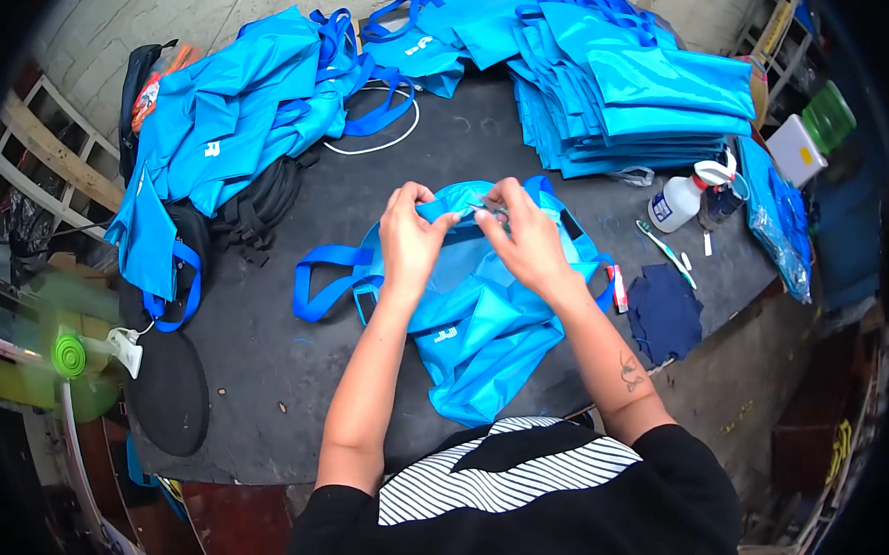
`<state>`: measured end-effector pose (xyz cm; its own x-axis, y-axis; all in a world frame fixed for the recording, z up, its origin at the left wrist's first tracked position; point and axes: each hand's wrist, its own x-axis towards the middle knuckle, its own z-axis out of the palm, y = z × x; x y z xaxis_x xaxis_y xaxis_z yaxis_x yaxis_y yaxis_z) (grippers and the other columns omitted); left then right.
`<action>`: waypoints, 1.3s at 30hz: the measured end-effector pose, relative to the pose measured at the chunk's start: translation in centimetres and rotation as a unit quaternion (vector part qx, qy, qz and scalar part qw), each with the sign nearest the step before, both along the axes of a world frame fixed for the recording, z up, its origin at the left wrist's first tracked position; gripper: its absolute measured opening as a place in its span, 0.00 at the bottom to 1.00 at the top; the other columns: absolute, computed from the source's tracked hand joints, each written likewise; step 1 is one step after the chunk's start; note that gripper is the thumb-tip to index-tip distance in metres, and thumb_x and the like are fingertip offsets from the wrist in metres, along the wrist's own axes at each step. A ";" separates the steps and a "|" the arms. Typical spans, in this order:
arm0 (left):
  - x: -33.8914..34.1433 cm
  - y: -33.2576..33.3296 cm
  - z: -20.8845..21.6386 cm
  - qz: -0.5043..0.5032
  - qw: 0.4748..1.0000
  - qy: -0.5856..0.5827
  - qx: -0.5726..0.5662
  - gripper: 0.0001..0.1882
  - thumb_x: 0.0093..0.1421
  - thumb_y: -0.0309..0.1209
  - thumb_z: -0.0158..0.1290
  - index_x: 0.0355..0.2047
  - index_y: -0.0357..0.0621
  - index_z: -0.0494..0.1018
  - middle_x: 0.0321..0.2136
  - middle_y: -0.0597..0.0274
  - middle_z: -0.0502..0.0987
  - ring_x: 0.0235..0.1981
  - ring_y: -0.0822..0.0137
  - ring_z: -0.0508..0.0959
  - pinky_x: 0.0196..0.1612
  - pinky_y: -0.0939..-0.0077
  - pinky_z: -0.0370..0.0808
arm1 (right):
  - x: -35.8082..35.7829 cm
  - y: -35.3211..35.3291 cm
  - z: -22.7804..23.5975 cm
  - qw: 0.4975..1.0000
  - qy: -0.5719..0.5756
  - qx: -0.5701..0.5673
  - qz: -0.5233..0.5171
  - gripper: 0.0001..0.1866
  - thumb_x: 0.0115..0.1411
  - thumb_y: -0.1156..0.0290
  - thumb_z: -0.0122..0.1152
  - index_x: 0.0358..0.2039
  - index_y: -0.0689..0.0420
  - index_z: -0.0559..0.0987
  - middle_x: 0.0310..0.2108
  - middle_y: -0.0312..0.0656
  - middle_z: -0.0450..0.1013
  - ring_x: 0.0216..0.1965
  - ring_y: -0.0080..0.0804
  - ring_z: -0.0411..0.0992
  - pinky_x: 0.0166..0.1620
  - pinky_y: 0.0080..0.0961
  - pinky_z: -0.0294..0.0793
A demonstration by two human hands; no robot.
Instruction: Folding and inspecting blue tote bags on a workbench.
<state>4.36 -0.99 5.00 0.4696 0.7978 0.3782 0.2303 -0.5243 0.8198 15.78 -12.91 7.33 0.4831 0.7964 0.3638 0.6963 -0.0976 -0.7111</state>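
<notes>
A bright blue bag (pixel 486 320) with darker blue strap handles lies on the black table in front of me, its top edge away from me. My left hand (pixel 411 239) is closed, pinching the bag's far edge between thumb and fingers. Just to the right, my right hand (pixel 530 239) is closed around what look like small scissors (pixel 502 215), mostly hidden by the fingers. Their tip meets the bag's edge close to my left thumb. One strap loop (pixel 318 283) spreads out on the left side of the bag.
A stack of folded blue bags (pixel 635 101) stands at the far right, and a loose heap of them (pixel 239 108) at the far left. Right of my hands are a spray bottle (pixel 681 200), a toothbrush (pixel 667 253) and a dark blue cloth (pixel 664 313). A black round pad (pixel 170 394) lies near left.
</notes>
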 end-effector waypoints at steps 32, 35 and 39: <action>0.2 -2.4 -0.7 -0.031 0.993 0.003 0.115 0.19 0.41 0.18 0.63 0.30 0.39 0.64 0.28 0.57 0.67 0.18 0.63 0.70 0.23 0.68 0.67 | 2.9 4.4 -0.8 0.865 0.479 0.018 0.145 0.13 0.62 0.63 0.54 0.41 0.58 0.72 0.25 0.31 0.64 0.18 0.15 0.57 0.22 0.12 0.57; 0.1 -2.1 -0.3 -0.024 0.995 -0.002 0.100 0.19 0.42 0.18 0.63 0.30 0.39 0.64 0.28 0.57 0.67 0.17 0.64 0.70 0.22 0.70 0.68 | 1.7 3.4 -1.8 0.975 0.196 0.075 0.072 0.12 0.61 0.64 0.54 0.40 0.58 0.69 0.31 0.37 0.67 0.25 0.22 0.65 0.28 0.20 0.64; -0.3 -1.8 -0.5 -0.013 0.995 -0.013 0.093 0.18 0.44 0.19 0.63 0.30 0.38 0.65 0.28 0.58 0.67 0.18 0.65 0.70 0.22 0.71 0.68 | -0.5 1.1 -0.6 0.999 0.017 0.018 0.032 0.12 0.56 0.68 0.59 0.36 0.60 0.68 0.32 0.46 0.73 0.33 0.36 0.75 0.35 0.30 0.72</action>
